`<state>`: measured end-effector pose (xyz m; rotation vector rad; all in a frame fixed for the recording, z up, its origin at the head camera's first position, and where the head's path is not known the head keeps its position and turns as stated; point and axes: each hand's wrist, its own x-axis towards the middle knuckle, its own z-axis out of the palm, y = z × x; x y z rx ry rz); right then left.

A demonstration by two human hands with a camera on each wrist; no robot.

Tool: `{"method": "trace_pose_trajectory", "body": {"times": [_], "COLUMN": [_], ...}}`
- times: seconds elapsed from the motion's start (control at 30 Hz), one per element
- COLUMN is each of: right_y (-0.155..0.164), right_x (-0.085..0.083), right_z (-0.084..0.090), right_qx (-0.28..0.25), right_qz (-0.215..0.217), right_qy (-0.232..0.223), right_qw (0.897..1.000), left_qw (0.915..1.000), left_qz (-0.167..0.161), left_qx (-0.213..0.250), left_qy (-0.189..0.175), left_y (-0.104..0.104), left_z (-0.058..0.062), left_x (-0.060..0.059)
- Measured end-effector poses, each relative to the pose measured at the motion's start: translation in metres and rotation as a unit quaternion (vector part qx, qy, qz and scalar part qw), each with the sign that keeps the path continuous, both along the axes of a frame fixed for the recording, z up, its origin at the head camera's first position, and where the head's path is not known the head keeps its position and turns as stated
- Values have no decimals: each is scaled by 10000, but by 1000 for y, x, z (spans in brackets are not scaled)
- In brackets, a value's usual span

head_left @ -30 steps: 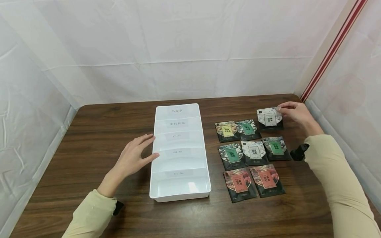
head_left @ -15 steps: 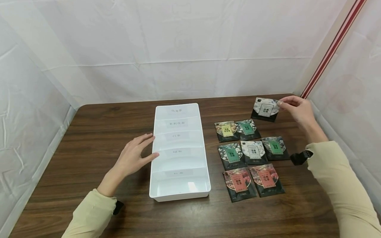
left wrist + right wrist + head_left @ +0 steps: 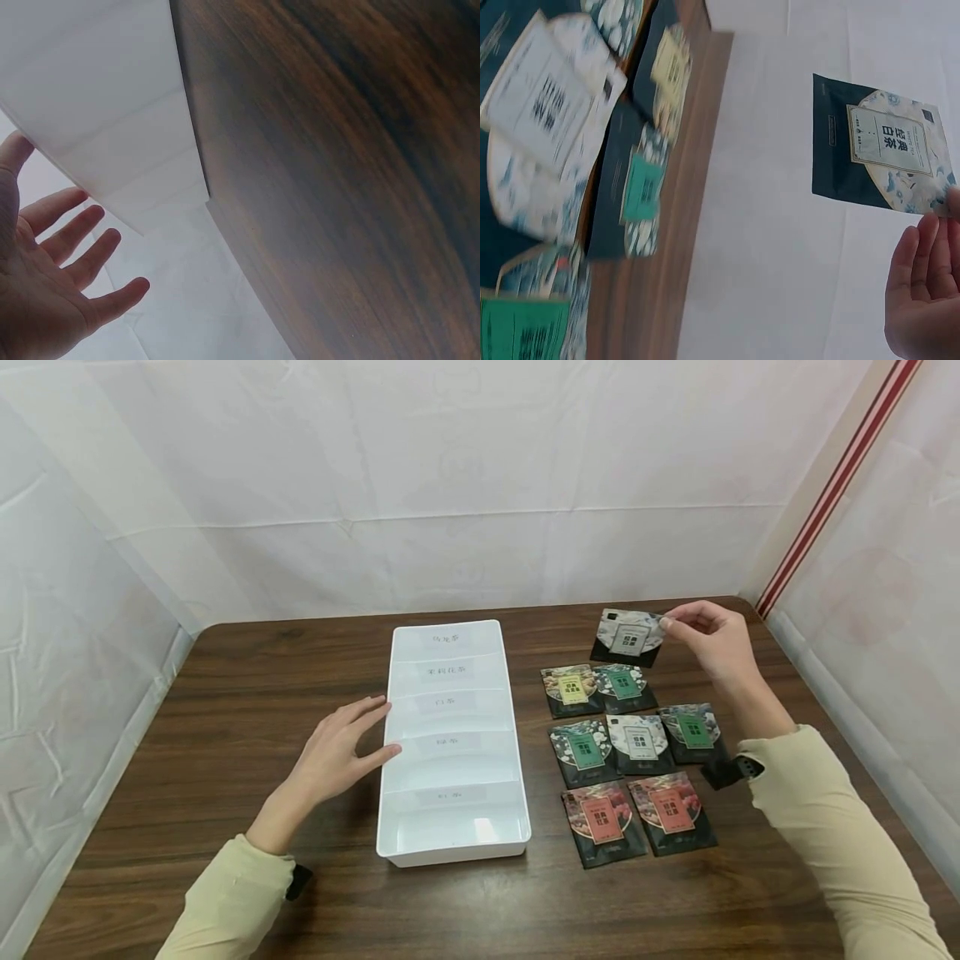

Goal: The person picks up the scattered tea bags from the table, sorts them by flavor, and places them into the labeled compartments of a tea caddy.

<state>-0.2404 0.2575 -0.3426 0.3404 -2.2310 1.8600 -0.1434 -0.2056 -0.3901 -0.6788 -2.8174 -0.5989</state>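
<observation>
**White-label sachet held by one corner, off the tabletop**

My right hand [image 3: 712,639] pinches the white-label sachet [image 3: 628,638] by its right edge, thumb and forefinger closed on the seal strip. The sachet hangs clear of the tabletop [image 3: 247,693], above the far right part of it, just beyond the far row of the sachets lying flat. In the right wrist view the same sachet [image 3: 885,154] shows flat and uncreased, my fingers [image 3: 922,285] at its lower corner.

My left hand [image 3: 337,756] lies with fingers straight and relaxed, holding nothing, the fingertips against the left wall of the white tray [image 3: 390,752]. The left wrist view confirms fingers [image 3: 75,247] spread, beside the tray wall [image 3: 112,127].

Handling, judged:
- Light; a two-finger pinch carries it with no sag.
- Foil or film pouch, thin, semi-stiff; keeps its plane when held by one edge.
- Surface looks glossy, so likely slippery. Grip belongs on the flat sealed margin, not the puffed middle.
- Contents probably loose leaf; squeezing the centre could crush it or crease the pouch.
- Corner hold lets it swing; a hold at mid-edge would steady it.

Seven sachets remain on the tabletop right of the tray: yellow [image 3: 572,689], green [image 3: 624,685], green [image 3: 586,751], white [image 3: 639,742], green [image 3: 693,732], red [image 3: 602,822], red [image 3: 670,812].
</observation>
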Motion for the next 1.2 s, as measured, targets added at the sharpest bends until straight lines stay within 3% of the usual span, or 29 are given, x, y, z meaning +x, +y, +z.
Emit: {"method": "trace_pose_trajectory", "body": {"times": [0.37,0.77,1.03,1.2], "right_y": [-54,-88,-125,-144], "right_x": [34,36,60,64], "right_z": [24,7,26,18], "right_qx": [904,540,516,559], "right_qz": [297,936,1040,1115], "right_qy": [376,690,773,945], "right_qw": [9947,9917,9902,9877], "left_qw": [10000,10000,10000,10000], "left_qz": [-5,-23,-12,-3], "left_qx": [49,49,30,20], "left_qy": [-13,4,-8,-58], "left_y": [0,2,2,3], "left_z": [0,1,1,1], "left_x": [-1,-2,-2,-2]}}
